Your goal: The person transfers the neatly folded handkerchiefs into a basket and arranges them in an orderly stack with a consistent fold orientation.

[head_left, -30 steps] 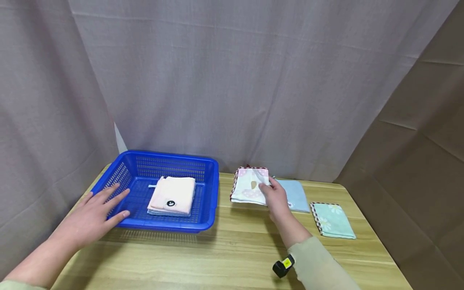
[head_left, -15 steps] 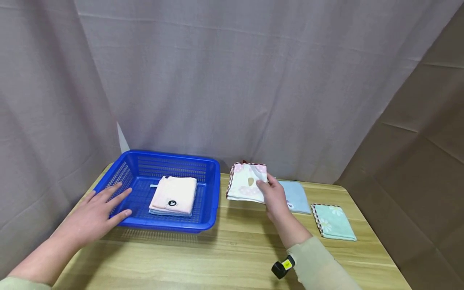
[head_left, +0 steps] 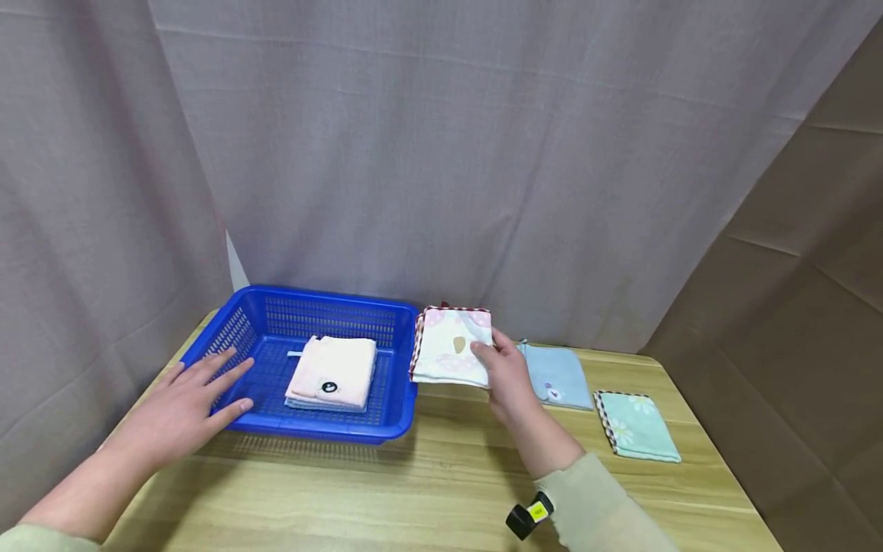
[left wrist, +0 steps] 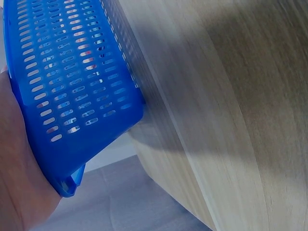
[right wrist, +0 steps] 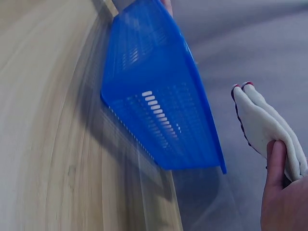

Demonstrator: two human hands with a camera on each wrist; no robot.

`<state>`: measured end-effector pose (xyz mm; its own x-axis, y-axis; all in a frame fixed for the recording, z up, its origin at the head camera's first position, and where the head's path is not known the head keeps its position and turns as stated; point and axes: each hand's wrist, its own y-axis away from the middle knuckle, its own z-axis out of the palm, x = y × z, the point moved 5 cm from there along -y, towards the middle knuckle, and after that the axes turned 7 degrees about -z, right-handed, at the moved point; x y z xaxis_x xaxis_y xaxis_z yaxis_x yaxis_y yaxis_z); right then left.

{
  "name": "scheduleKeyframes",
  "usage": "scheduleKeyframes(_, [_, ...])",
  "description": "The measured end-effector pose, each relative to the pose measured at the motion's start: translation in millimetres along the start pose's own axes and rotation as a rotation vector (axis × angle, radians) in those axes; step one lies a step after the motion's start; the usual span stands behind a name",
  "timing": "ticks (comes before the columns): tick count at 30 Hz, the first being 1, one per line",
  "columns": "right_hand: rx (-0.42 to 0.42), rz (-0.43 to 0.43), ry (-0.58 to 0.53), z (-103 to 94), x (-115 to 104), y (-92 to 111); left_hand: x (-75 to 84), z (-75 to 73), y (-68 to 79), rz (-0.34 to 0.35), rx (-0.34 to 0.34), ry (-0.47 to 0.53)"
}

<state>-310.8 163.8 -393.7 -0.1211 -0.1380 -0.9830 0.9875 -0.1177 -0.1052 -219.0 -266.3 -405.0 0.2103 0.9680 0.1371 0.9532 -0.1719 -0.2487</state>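
The left hand [head_left: 169, 418], its fingers spread and loose, rests at the blue basket [head_left: 310, 429]. Right of it, inside, lies a cloth pile [head_left: 333, 372] (pale pink on top). Then comes a white cloth [head_left: 448, 353], raised, pinched by the right hand [head_left: 509, 376]; right of this hand, a blue cloth [head_left: 564, 372] and a green cloth [head_left: 643, 425] lie on the bench [head_left: 441, 498]

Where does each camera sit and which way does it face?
Head: on the head, forward and down at blue basket and folded white towel; left hand, right hand, forearms show.
Left wrist: on that wrist, facing the basket's slotted side and wooden tabletop; left hand's edge shows.
Right wrist: on that wrist, facing the basket's outside and towel; right hand shows, left perhaps barely.
Head and right wrist share the held towel.
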Motion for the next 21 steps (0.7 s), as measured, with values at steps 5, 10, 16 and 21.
scheduleKeyframes(5, [-0.019,0.013,-0.011,11.2,0.3,2.4,0.4,-0.1,-0.3,-0.017,-0.026,0.002])
scheduleKeyframes(10, [-0.034,0.018,-0.010,20.8,2.9,4.6,0.7,-0.3,0.1,-0.023,-0.036,0.001])
scheduleKeyframes(16, [-0.060,0.013,-0.037,33.1,7.2,7.0,0.3,0.1,0.1,-0.017,-0.027,0.004])
scheduleKeyframes(21, [-0.087,0.013,-0.050,43.7,10.8,8.8,0.3,0.6,-0.4,-0.017,-0.025,0.000])
